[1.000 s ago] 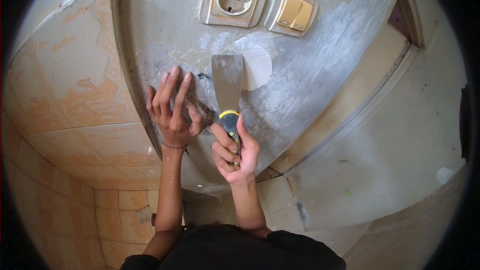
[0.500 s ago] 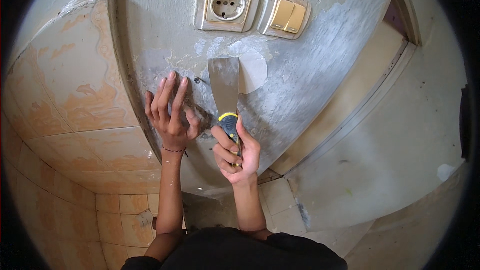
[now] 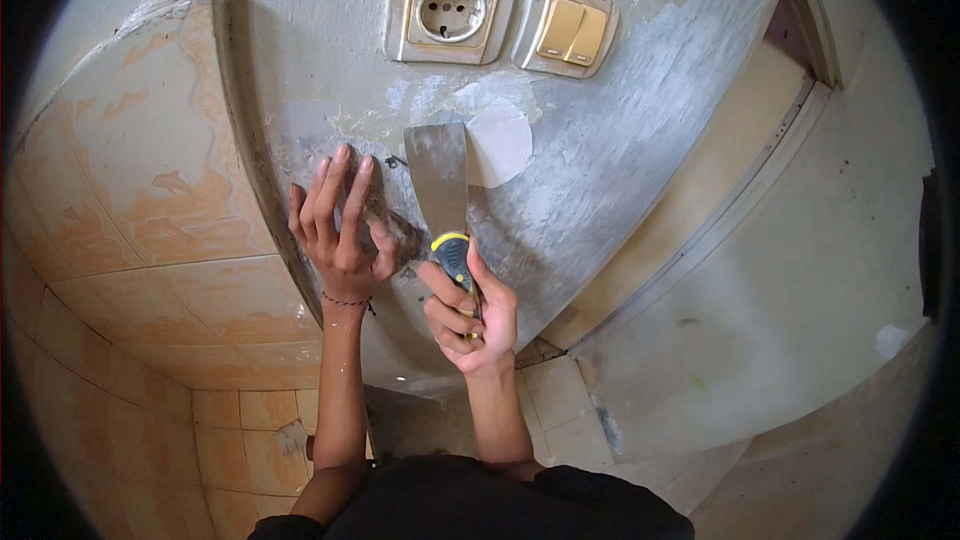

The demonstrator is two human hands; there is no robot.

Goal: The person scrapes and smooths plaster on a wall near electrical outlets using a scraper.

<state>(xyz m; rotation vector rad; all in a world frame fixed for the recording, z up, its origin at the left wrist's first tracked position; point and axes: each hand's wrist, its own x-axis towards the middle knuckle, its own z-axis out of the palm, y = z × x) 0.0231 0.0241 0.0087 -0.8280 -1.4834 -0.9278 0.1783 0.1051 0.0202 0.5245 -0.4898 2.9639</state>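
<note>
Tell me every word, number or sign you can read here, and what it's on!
There are none I can read.
Light switch: small pale marks near its lower edge, too small to tell if they are writing.
Scraper in the right hand: no readable words on the blade or the part of the handle that shows.
Wall tiles: pictures, no readable words.

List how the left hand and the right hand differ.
The left hand is empty, fingers spread; the right hand is closed around a scraper. The left hand shows its back; the right hand shows its palm side. The left hand has a bracelet at its wrist; the right hand has none. Both are gloveless.
</note>
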